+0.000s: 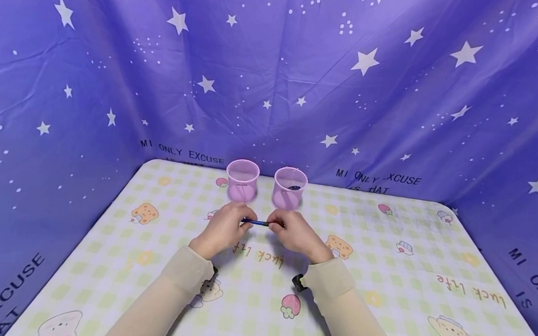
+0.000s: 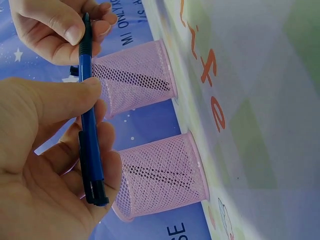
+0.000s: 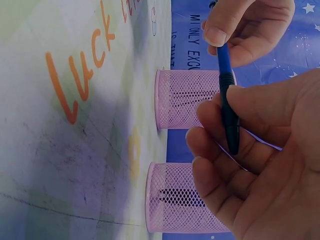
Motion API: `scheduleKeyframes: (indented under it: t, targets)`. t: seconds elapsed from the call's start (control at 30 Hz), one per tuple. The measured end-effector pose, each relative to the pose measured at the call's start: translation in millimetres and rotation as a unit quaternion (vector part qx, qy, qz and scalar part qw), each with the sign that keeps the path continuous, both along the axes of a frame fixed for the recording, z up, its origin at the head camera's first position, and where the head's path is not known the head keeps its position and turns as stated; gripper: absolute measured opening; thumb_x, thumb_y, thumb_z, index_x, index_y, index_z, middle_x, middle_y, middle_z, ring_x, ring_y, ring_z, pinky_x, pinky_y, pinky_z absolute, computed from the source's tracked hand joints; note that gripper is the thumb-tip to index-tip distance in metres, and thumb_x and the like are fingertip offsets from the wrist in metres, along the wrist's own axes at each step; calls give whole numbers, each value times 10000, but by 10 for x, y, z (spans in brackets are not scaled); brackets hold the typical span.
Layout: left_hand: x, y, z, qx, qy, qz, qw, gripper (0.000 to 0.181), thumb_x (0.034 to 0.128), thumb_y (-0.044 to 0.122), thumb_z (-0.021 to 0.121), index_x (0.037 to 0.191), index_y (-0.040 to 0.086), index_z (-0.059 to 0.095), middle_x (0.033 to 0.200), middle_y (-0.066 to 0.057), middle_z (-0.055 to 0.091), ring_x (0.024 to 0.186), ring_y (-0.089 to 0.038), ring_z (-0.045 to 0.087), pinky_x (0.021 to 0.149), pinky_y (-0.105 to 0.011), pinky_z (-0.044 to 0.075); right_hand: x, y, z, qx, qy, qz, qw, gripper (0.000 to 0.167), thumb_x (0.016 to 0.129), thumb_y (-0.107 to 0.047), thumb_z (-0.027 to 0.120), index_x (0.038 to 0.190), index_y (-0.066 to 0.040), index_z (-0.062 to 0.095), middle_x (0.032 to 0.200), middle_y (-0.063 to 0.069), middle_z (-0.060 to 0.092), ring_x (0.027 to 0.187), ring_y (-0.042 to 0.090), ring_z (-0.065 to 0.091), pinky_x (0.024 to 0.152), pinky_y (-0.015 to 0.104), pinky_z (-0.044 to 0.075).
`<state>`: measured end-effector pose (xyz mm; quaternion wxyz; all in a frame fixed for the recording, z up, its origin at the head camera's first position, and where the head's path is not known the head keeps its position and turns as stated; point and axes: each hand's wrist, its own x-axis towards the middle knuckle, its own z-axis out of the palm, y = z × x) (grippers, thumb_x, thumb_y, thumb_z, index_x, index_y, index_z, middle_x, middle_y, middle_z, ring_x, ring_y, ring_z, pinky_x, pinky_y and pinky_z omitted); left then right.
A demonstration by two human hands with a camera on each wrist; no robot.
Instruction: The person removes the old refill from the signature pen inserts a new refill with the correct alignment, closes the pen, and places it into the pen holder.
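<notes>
A blue pen with a dark grip section and a dark clip lies level between both hands, above the table. My left hand pinches its clip end between thumb and fingers; in the left wrist view the clip lies along the fingers. My right hand holds the dark tip end, the thumb pressing on the ribbed grip. Just beyond the hands stand two pink mesh pen holders, the left holder and the right holder. Dark slender items show through the mesh of both.
A checked tablecloth with cartoon prints covers the table. Behind the holders and along both sides hangs a blue-purple curtain with white stars, close to the table's far edge.
</notes>
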<state>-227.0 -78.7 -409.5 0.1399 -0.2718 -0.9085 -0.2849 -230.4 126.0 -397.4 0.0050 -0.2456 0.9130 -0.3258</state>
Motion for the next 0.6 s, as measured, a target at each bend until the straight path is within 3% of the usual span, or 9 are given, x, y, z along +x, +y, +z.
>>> scheduleKeyframes:
  t: [0.6]
  targets:
    - [4,3,-6,-131,-8,-26,9999,148,816,60,730,951,121,739,896,29,661,887,-166,608,821,-346,489,0,-13,-4,70,69,-81,9999,116,920,-65,590,914,-108,697,840,-36,653,758,109,568,766,336,478]
